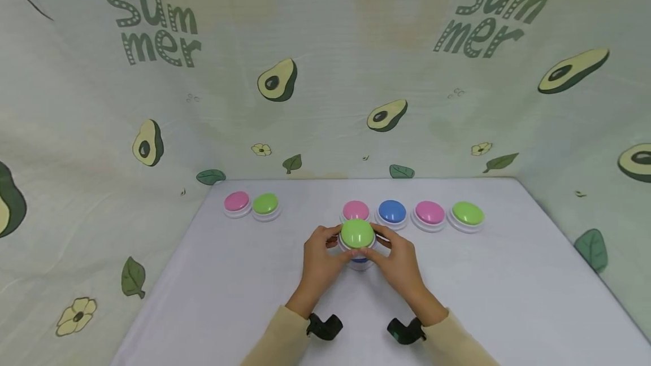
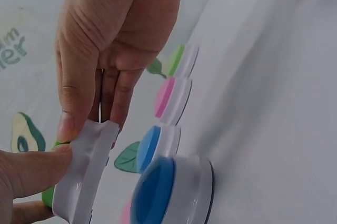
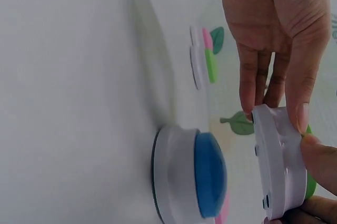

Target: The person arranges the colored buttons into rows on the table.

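Both hands hold a green-topped push button (image 1: 357, 233) with a white base, raised above the table. My left hand (image 1: 323, 257) grips its left side and my right hand (image 1: 400, 258) its right side, thumbs meeting at the near edge. Beneath it, a blue-topped push button (image 3: 210, 174) stands on the table, mostly hidden in the head view. Both wrist views show a gap between the held button's white base (image 2: 84, 174) and the blue one.
Behind the hands a row holds a pink button (image 1: 355, 210), a blue button (image 1: 392, 211), another pink button (image 1: 429, 212) and a green button (image 1: 468, 213). Farther left sit a pink button (image 1: 236, 201) and a green button (image 1: 265, 204). A printed cloth (image 1: 325, 146) hangs behind the white table (image 1: 229, 298).
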The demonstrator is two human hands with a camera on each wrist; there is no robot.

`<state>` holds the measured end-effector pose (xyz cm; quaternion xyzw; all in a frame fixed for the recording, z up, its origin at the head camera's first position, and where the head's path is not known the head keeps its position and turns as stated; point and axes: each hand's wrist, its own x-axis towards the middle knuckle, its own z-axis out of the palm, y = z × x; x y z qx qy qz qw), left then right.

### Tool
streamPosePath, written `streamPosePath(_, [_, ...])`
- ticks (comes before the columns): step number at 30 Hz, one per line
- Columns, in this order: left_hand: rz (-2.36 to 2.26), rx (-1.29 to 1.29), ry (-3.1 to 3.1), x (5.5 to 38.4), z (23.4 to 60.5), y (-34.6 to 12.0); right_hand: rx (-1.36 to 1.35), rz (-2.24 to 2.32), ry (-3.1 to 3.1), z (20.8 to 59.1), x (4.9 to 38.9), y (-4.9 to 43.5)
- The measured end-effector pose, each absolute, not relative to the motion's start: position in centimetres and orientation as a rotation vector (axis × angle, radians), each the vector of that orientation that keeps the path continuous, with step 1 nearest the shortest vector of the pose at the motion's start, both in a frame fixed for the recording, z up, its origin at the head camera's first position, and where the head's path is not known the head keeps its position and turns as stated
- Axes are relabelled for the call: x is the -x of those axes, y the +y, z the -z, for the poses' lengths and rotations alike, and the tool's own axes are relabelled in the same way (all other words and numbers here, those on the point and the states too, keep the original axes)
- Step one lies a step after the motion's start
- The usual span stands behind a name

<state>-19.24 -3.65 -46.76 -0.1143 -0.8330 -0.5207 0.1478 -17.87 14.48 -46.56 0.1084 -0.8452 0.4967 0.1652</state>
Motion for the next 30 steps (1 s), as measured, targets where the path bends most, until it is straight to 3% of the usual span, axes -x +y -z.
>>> streamPosePath(19, [1.4, 0.436, -2.631, 18.1, 47.1, 4.7, -0.231, -1.337, -2.536, 47.5, 17.2, 23.0])
streamPosePath(30, [1.436, 0.43, -2.689, 17.1, 48.2, 6.9, -0.247, -1.406, -2.621, 48.6, 18.0, 25.0])
